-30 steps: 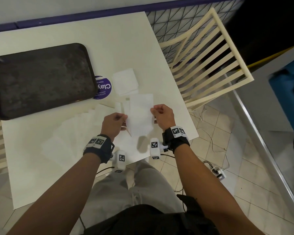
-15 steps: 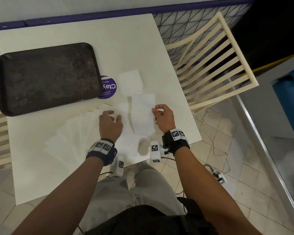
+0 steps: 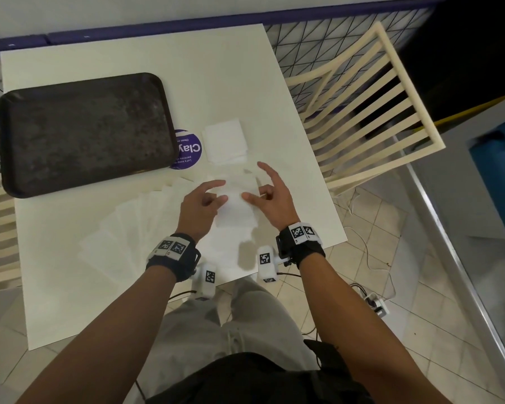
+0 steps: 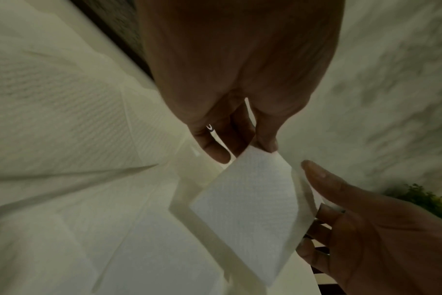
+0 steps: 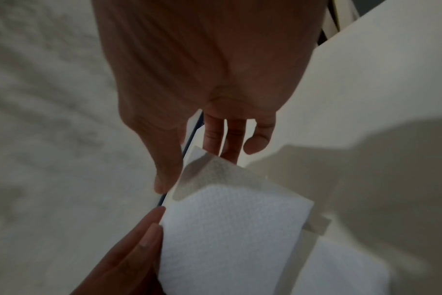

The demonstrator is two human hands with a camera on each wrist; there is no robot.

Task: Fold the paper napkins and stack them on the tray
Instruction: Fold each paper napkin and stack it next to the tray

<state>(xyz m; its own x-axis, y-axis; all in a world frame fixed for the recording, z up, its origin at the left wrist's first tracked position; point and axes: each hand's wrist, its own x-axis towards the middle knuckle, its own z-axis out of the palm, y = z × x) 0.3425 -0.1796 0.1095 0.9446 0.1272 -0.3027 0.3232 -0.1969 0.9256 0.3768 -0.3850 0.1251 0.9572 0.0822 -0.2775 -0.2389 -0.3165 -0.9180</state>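
While a person sits at a white table (image 3: 222, 80), both hands work at a paper napkin near its front edge. Landmark: a dark tray (image 3: 82, 132), bare, lying on the far left part of the table. Spread out in front of the tray is a fan of unfolded napkins (image 3: 134, 228), likely laid so each can be taken singly. Just right of the tray sits a round purple sticker (image 3: 190, 150), and right of that a small pile of folded napkins (image 3: 225, 144), not yet on the tray. Nearer the person than that pile lies the napkin (image 3: 236, 205) being folded. The left hand (image 3: 200, 204) rests loosely curled fingertips on its left edge, seemingly to hold it in place. The right hand (image 3: 270, 193) hangs at its right edge with fingers spread apart, gripping nothing; whether it touches the paper is unclear.
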